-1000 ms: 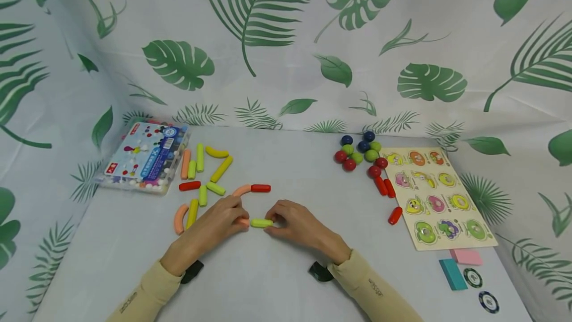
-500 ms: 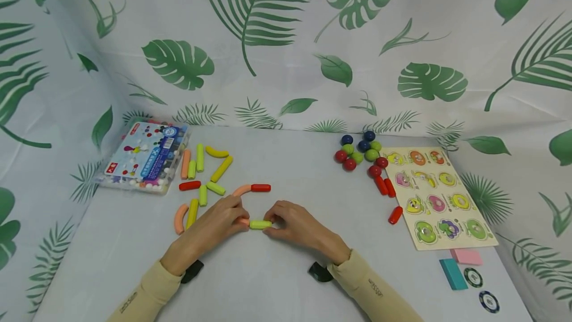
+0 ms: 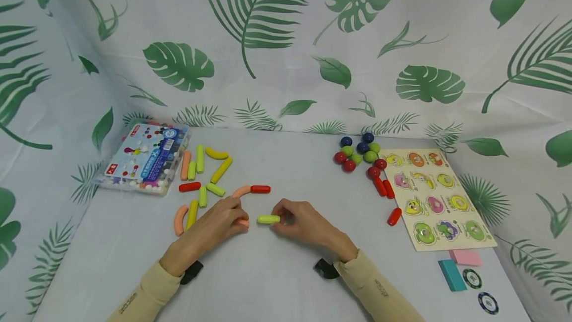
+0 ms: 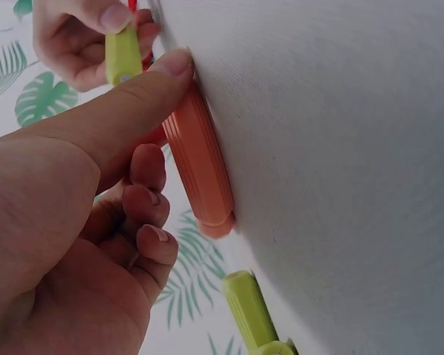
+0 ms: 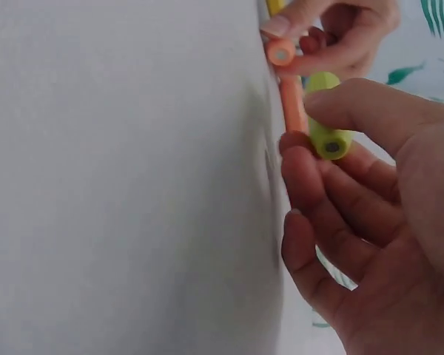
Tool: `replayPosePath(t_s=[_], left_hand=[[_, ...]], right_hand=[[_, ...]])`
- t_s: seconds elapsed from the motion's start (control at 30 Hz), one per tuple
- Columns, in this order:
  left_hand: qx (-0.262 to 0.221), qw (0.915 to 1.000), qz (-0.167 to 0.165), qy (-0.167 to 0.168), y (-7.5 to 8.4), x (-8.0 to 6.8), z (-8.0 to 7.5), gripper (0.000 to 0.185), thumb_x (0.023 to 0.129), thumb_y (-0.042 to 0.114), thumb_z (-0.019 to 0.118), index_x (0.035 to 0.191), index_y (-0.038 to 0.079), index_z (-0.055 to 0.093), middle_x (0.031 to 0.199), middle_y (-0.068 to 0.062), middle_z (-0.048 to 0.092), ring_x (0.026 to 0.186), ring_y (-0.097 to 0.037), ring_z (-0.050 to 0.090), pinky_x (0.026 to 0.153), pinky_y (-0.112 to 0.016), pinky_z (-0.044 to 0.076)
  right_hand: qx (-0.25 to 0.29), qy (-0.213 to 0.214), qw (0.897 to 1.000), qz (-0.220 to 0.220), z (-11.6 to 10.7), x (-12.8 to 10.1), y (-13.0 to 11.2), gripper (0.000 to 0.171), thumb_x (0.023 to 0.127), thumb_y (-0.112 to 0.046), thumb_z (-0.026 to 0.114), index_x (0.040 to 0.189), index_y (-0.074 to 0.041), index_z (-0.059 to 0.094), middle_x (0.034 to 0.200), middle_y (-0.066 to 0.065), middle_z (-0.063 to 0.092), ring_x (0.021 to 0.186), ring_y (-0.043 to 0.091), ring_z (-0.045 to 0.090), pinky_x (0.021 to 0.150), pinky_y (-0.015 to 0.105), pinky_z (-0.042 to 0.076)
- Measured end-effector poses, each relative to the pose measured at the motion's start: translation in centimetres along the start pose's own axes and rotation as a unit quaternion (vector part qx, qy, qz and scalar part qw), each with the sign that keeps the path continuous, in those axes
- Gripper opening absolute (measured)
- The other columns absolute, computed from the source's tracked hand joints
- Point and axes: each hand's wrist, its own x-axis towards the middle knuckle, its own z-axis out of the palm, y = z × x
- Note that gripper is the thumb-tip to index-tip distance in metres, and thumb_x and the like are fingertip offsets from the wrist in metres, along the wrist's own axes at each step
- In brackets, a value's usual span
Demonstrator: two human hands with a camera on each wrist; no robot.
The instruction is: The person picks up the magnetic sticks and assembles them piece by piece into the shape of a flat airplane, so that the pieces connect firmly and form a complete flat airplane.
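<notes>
Head view shows the right hand (image 3: 304, 222) pinching a yellow-green stick (image 3: 268, 219) between thumb and fingers, lifted a little above the surface (image 3: 277, 272). Just left of this stick, not touching it, lies an orange curved stick (image 4: 200, 159) on the surface; the left hand (image 3: 214, 225) presses it down with the thumb, other fingers curled.
</notes>
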Motion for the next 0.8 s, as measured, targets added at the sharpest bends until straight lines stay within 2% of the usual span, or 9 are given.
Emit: replayPosePath(t_s=[0.1, 0.3, 0.5, 0.57, 0.7, 0.8], left_hand=[[-0.001, 0.9997, -0.02, -0.014, 0.1, -0.1, -0.1, 0.018, 0.082, 0.022, 0.085, 0.095, 0.011, 0.078, 0.088, 0.003, 0.058, 0.083, -0.01, 0.054, 0.078, -0.026, 0.051], [0.003, 0.9993, -0.029, -0.022, 0.1, -0.1, -0.2, 0.019, 0.082, 0.024, 0.085, 0.095, 0.012, 0.078, 0.091, 0.003, 0.058, 0.085, -0.01, 0.054, 0.081, -0.028, 0.052], [0.004, 0.9996, -0.02, -0.018, 0.0, -0.1, -0.2, 0.02, 0.082, 0.024, 0.085, 0.095, 0.012, 0.079, 0.089, 0.003, 0.058, 0.083, -0.01, 0.054, 0.079, -0.027, 0.051], [0.001, 0.9998, -0.014, -0.014, -0.1, -0.1, -0.2, 0.018, 0.082, 0.023, 0.085, 0.094, 0.012, 0.079, 0.088, 0.003, 0.057, 0.082, -0.009, 0.054, 0.078, -0.026, 0.051], [-0.003, 1.0, -0.007, -0.007, -0.2, -0.2, -0.1, 0.016, 0.082, 0.022, 0.085, 0.092, 0.013, 0.078, 0.087, 0.003, 0.058, 0.082, -0.009, 0.053, 0.076, -0.025, 0.05], [-0.002, 1.0, -0.002, -0.003, -0.2, -0.1, 0.0, 0.016, 0.082, 0.021, 0.085, 0.092, 0.012, 0.078, 0.091, 0.001, 0.062, 0.086, -0.011, 0.057, 0.078, -0.027, 0.052]], right_hand=[[0.018, 0.021, 1.0, -0.011, -0.4, 0.0, 0.3, 0.02, 0.091, -0.019, 0.076, 0.108, -0.021, 0.066, 0.095, -0.013, 0.065, 0.084, 0.013, 0.062, 0.076, 0.027, 0.053], [0.058, 0.058, 0.996, -0.022, -1.2, -0.1, 0.2, 0.027, 0.088, -0.015, 0.079, 0.11, -0.022, 0.065, 0.103, -0.01, 0.066, 0.089, 0.017, 0.062, 0.081, 0.03, 0.055], [0.084, 0.047, 0.995, -0.029, -1.1, 0.1, 0.0, 0.028, 0.089, -0.011, 0.076, 0.11, -0.022, 0.062, 0.119, -0.008, 0.073, 0.096, 0.009, 0.064, 0.082, 0.029, 0.055], [0.08, 0.042, 0.995, -0.031, -1.0, 0.2, -0.1, 0.028, 0.089, -0.011, 0.076, 0.111, -0.022, 0.063, 0.115, -0.01, 0.074, 0.092, 0.01, 0.063, 0.079, 0.029, 0.054], [0.05, 0.038, 0.997, -0.035, -0.7, 0.3, -0.1, 0.028, 0.089, -0.013, 0.076, 0.114, -0.02, 0.065, 0.096, -0.011, 0.068, 0.083, 0.015, 0.061, 0.071, 0.03, 0.051], [0.03, 0.037, 0.998, -0.046, -0.5, 0.3, 0.0, 0.027, 0.089, -0.016, 0.077, 0.114, -0.021, 0.068, 0.091, -0.01, 0.063, 0.079, 0.015, 0.058, 0.069, 0.03, 0.05]])
